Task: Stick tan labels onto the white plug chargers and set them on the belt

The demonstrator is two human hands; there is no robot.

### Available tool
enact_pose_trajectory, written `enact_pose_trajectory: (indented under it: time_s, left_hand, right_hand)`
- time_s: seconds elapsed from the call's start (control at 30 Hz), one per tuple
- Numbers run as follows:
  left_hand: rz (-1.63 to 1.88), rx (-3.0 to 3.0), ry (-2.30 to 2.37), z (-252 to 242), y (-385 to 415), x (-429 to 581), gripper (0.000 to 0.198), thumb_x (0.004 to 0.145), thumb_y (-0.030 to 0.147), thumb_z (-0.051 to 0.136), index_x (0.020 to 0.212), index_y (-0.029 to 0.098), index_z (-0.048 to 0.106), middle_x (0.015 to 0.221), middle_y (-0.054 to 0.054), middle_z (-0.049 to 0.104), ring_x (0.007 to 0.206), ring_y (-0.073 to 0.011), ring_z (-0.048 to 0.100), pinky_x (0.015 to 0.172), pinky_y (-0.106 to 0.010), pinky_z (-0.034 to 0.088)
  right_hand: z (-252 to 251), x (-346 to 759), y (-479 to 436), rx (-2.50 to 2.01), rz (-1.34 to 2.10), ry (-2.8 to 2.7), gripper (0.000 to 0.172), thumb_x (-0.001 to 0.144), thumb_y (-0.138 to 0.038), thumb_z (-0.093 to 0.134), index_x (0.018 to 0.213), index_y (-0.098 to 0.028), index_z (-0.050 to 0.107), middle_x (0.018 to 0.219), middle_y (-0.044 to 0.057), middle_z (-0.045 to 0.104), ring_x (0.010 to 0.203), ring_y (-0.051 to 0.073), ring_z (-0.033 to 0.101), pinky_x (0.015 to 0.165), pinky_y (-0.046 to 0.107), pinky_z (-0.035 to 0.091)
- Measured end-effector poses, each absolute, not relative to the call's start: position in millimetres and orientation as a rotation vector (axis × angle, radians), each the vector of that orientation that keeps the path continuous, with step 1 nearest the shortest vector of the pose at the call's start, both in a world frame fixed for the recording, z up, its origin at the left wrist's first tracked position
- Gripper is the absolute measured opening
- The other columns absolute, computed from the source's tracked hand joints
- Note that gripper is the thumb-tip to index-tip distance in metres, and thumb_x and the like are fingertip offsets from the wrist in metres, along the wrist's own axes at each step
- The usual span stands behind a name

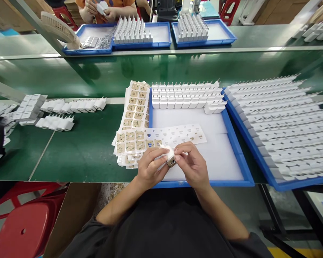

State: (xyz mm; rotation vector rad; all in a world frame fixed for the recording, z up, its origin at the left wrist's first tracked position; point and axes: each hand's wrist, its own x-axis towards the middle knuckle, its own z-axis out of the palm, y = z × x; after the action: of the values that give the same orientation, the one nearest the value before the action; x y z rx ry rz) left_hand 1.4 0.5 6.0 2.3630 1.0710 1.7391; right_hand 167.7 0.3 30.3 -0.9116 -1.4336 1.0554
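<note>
My left hand [150, 167] and my right hand [191, 165] meet over the front edge of a blue tray [234, 143]. Both pinch one small white charger plug [169, 157], whose metal port end faces me. Just beyond the hands lies a sheet of small labels [161, 137], partly peeled. A stack of label sheets [136, 107] leans on the tray's left edge. Rows of white plugs [187, 96] stand at the tray's far end.
A second blue tray [278, 184] full of white plugs sits to the right. Loose plugs [57, 114] lie on the green bench at left. Across the conveyor another person's hands [102, 9] work above more blue trays [161, 39]. Red stools [24, 225] stand below left.
</note>
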Motion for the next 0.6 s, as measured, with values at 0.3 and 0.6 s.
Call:
enact_pose_trajectory:
  time_s: [0.3, 0.6]
  left_hand:
    - [1.753, 2.375, 1.171, 1, -1, 3, 0.036, 0.085, 0.014, 0.076, 0.112, 0.024, 0.054, 0.107, -0.007, 0.072, 0.093, -0.0185, 0.071, 0.077, -0.035, 0.061]
    - [1.759, 2.295, 1.173, 1, -2, 4, 0.037, 0.083, 0.013, 0.077, 0.11, 0.025, 0.054, 0.105, -0.007, 0.073, 0.093, -0.0197, 0.072, 0.076, -0.035, 0.062]
  right_hand:
    - [26, 160, 1, -0.886, 1.265, -1.236, 0.005, 0.092, -0.027, 0.065, 0.096, -0.026, 0.069, 0.094, 0.003, 0.059, 0.091, 0.017, 0.059, 0.075, 0.03, 0.056]
    - [19, 163, 3, -0.855, 1.279, -1.255, 0.01, 0.092, -0.03, 0.065, 0.098, -0.026, 0.071, 0.094, 0.004, 0.061, 0.092, 0.02, 0.061, 0.077, 0.033, 0.056]
